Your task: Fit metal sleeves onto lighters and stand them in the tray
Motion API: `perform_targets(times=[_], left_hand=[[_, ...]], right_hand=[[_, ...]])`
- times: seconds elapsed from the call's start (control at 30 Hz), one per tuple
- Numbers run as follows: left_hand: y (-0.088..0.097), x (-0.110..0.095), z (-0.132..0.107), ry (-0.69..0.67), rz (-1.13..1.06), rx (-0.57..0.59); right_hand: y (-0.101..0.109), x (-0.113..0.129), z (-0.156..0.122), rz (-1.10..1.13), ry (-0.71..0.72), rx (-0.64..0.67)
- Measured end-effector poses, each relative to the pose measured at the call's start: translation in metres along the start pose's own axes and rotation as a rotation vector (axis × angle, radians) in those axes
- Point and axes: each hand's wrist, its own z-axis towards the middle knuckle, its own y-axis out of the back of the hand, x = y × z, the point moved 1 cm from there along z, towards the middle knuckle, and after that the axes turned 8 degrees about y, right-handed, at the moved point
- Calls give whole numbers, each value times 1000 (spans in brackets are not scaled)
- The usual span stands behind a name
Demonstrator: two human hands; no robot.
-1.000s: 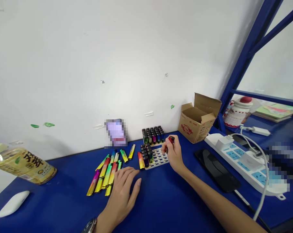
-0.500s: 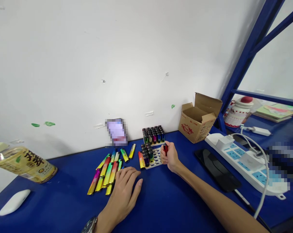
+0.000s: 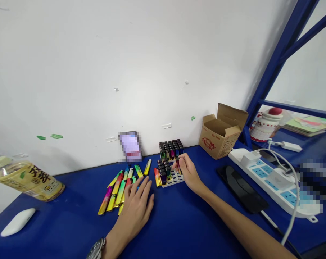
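My right hand (image 3: 188, 172) pinches a red lighter (image 3: 177, 166) upright over the white slotted tray (image 3: 176, 177), beside the few dark-capped lighters standing in the tray's left slots. A second tray (image 3: 170, 149), full of lighters, stands behind it by the wall. My left hand (image 3: 136, 207) lies on the blue table (image 3: 179, 223) with fingers spread, its fingertips on the near end of a row of loose colourful lighters (image 3: 119, 190). A watch (image 3: 95, 249) is on that wrist.
An open cardboard box (image 3: 222, 130) stands right of the trays. A black phone (image 3: 242, 189) and a white power strip (image 3: 273, 180) with cables lie further right. A lying drink bottle (image 3: 28, 178) and a white mouse (image 3: 17, 221) are at the left. A white wall is behind.
My right hand has carried the red lighter left and down onto the slotted tray. My left hand has slid forward onto the loose lighters.
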Motion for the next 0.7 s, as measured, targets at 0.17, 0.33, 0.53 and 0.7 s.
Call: perform_targets(times=[0.17,0.33,0.53,0.7], left_hand=[[3,-9,-2,-171,-29,170],[7,-12,-1,-77,-154,33],[-4,-3,0,-37,4,-86],[-11,-1,-5,-34,62,-63]], right_hand=[[4,-4,-1,-190,181,31],[2,-9,-5,-252,313,66],[2,-6,-8,-400,482,82],[2,-4,-9,-483,619,154]])
